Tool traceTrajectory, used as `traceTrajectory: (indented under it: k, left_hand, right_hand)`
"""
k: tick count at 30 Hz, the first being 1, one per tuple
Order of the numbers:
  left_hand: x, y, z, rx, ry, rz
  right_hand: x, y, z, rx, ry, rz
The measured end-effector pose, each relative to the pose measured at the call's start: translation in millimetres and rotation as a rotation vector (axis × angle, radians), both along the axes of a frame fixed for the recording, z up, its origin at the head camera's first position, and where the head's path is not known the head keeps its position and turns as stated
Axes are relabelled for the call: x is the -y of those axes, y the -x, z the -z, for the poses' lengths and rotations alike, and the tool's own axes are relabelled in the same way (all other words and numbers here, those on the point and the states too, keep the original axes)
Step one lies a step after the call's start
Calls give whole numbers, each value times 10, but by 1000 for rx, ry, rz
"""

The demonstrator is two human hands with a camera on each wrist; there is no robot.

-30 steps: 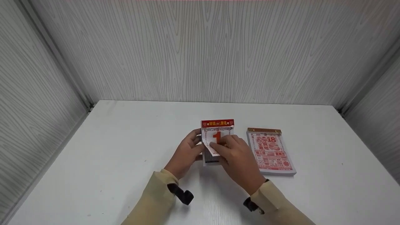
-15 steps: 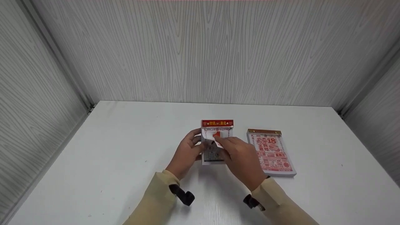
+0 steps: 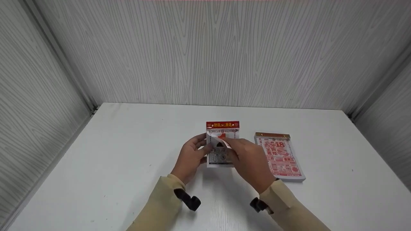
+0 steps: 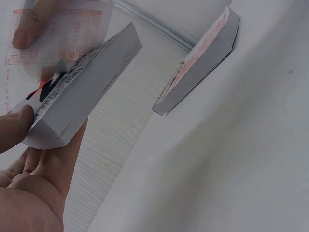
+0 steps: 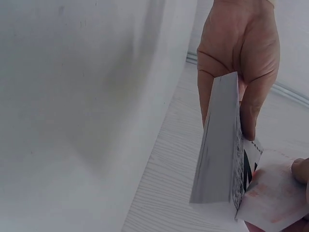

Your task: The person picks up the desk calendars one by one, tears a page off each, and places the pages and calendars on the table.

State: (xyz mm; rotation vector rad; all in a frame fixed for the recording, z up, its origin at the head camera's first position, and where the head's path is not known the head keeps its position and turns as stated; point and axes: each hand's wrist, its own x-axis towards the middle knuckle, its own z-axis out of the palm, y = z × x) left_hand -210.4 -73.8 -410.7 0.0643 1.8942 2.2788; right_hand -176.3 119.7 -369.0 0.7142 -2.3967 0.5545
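A small tear-off calendar with a red header strip is held above the table by my left hand. The left fingers lie behind it and the thumb presses its left edge. My right hand pinches the lower part of the top page, which bears a red numeral and is bent upward. Beneath it, a black-printed sheet shows. In the right wrist view, the lifted page stands away from the thick pad. The left wrist view shows the page as thin and see-through.
To the right, a larger calendar with red print, an 18 and a gold header lies flat on the white table. Wood-grain panels enclose the back and both sides. Black wrist straps sit at the cuffs.
The top page has been folded further up by my right hand, uncovering more of the black-printed sheet below. My left hand keeps its hold, and the larger calendar has stayed put.
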Motion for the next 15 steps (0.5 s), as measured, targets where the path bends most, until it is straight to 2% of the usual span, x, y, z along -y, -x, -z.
traceTrajectory:
  k: [10, 15]
  left_hand:
    - [22, -13, 17, -34, 81, -16]
    - [28, -2, 38, -22, 78, -26]
  right_hand:
    - [-2, -2, -4, 59, 12, 12]
    - [-4, 7, 8, 64, 5, 15]
